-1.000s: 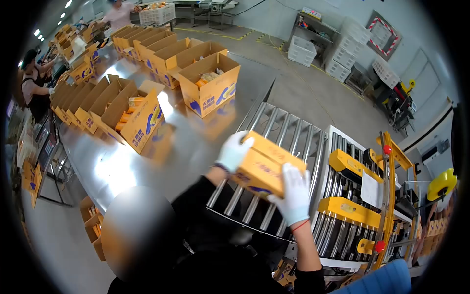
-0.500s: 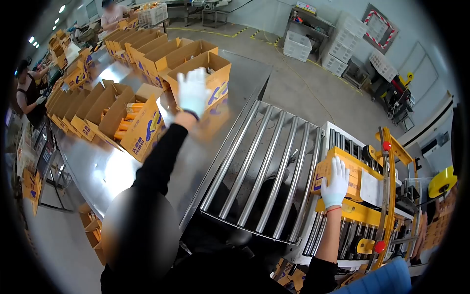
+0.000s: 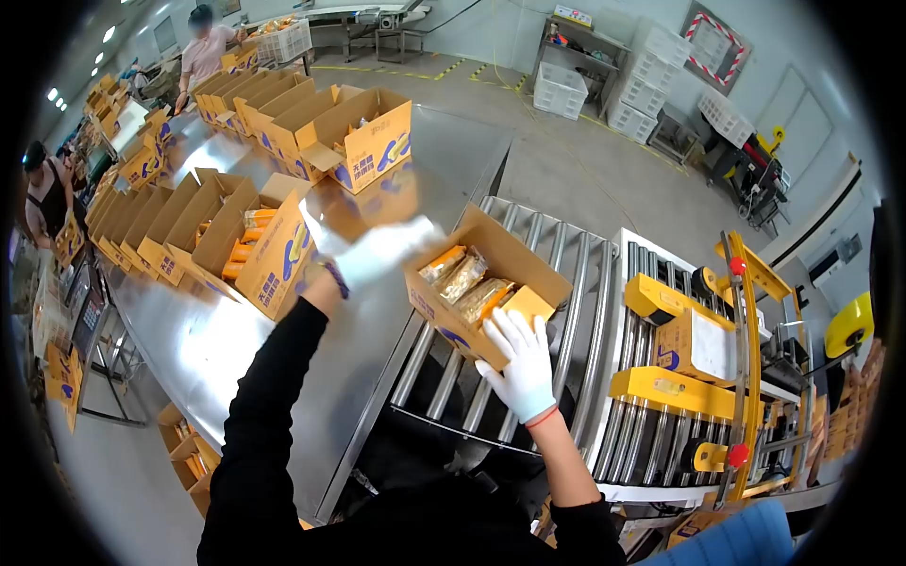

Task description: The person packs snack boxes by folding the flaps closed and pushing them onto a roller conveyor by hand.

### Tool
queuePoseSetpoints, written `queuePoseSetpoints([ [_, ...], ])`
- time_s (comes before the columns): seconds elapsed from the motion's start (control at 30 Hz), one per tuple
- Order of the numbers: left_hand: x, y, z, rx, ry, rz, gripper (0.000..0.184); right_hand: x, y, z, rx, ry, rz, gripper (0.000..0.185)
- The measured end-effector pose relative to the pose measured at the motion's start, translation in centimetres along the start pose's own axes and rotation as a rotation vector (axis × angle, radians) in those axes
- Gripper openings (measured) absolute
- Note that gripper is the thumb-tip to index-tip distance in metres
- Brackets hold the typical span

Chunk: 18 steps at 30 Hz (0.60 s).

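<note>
An open cardboard box with several wrapped orange and clear packs inside rests tilted over the left rollers and the metal table's edge. My right hand, in a white glove, lies with fingers spread on the box's near right side and flap. Just left of the box, my left hand is gloved too and blurred by motion; its fingers are smeared. A closed box sits between the yellow side guides of the machine.
Rows of open boxes stand on the steel table. Roller conveyor leads to the yellow-framed machine. Co-workers stand at the far left. White crates and a metal shelf are at the back.
The closed box has gone from my hands onto the machine's rollers. My left hand has come back from the far row, and an open box now lies at the rollers under my right hand.
</note>
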State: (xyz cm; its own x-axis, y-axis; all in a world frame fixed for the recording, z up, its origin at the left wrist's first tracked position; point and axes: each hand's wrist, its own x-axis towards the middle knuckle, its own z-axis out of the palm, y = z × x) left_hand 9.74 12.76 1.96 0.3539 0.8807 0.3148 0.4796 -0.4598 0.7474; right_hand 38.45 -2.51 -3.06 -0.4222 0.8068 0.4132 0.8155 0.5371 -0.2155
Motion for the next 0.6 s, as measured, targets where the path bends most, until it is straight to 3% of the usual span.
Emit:
queuePoseSetpoints([
  [0.03,-0.3,1.5,0.6,-0.002,-0.337,0.008,0.050,0.2,0.7,-0.4,-0.005,-0.002,-0.006,0.069],
  [0.07,0.1,3.1,1.5,0.160,-0.290,-0.067,0.042,0.4,1.2,-0.9,0.179,-0.001,0.034,0.058],
  [0.13,2.1,-1.0,5.1,0.502,-0.076,0.552,0.028,-0.5,2.3,-0.7,0.499,0.112,0.240,0.033],
  [0.17,3.0,-0.8,6.5,0.656,-0.109,0.492,0.026,-0.1,3.6,-0.5,0.813,0.040,0.530,0.039],
  [0.2,4.1,-0.3,7.5,0.687,-0.198,0.478,0.029,1.3,4.4,-1.8,0.504,0.044,0.345,0.049],
  [0.23,3.9,0.1,8.7,0.614,-0.075,0.210,0.042,2.8,4.9,-2.9,0.200,0.058,0.155,0.059],
  [0.3,4.2,0.1,9.0,0.452,0.128,0.068,0.058,4.7,3.7,-4.7,-0.310,0.114,0.107,0.078],
  [0.37,3.9,-1.0,8.9,0.178,0.145,-0.211,0.069,4.6,3.0,-4.3,-0.257,0.171,0.255,0.092],
  [0.4,4.4,-3.1,8.9,-0.270,-0.008,-0.292,0.074,3.6,1.7,-3.9,-0.221,0.164,0.233,0.096],
  [0.43,4.2,-3.6,8.1,-0.521,-0.181,-0.320,0.072,2.3,0.0,-3.4,-0.187,0.165,0.211,0.101],
  [0.5,3.5,-4.5,8.1,-0.695,-0.273,-0.387,0.068,-0.9,-0.4,-1.5,-0.111,-0.040,0.188,0.101],
  [0.57,3.6,-3.8,10.3,-0.587,-0.184,-0.316,0.061,-2.1,1.4,-2.8,-0.138,-0.121,0.269,0.099],
  [0.6,3.5,-2.5,12.8,-0.580,0.001,-0.287,0.056,-2.7,2.9,-3.3,-0.202,-0.094,0.287,0.101],
])
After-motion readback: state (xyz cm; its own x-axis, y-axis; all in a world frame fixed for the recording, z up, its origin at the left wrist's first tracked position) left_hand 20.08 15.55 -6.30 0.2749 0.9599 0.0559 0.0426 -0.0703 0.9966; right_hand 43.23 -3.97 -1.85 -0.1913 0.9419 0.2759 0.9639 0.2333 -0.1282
